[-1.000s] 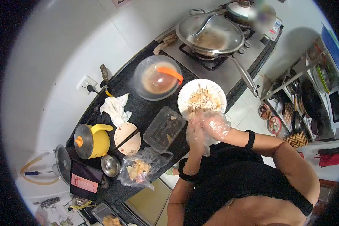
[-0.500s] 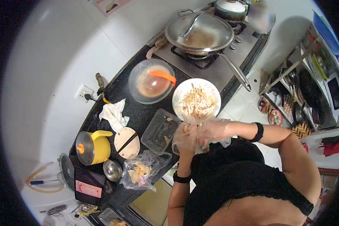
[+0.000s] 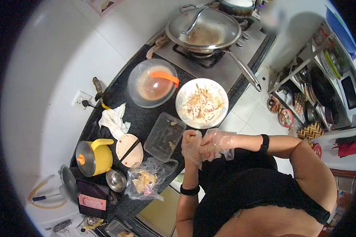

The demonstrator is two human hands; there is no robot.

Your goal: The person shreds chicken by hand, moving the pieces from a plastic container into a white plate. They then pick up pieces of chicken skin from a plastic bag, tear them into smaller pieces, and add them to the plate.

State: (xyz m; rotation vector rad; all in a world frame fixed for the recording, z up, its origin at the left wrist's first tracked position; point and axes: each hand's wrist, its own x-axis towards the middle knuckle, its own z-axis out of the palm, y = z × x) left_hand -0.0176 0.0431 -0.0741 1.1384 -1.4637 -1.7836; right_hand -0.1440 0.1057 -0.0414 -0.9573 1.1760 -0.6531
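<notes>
Both hands wear clear plastic gloves and meet at the counter's front edge, just below the plate. My left hand [image 3: 191, 145] has its fingers curled in. My right hand [image 3: 217, 144] is beside it, bent fingers touching the left glove near the palm; anything small between the fingers is hidden. Above them stands a white patterned plate [image 3: 180, 108] heaped with pale shredded meat [image 3: 203, 104]. Left of my left hand lies a clear plastic container [image 3: 159, 136] with a few scraps inside.
A lidded pan [image 3: 203, 33] sits on the stove, its handle [image 3: 245, 71] jutting toward the right. On the counter are an orange-handled clear bowl [image 3: 152, 85], white cloth [image 3: 114, 120], yellow pot [image 3: 101, 158], chopsticks [image 3: 129, 151] on a small board, metal bowl [image 3: 116, 180] and plastic bag [image 3: 146, 181].
My right hand has turned and its fingers have drawn in against the left glove. Both hands sit slightly lower, clear of the plate's rim. The whole view has shifted a little.
</notes>
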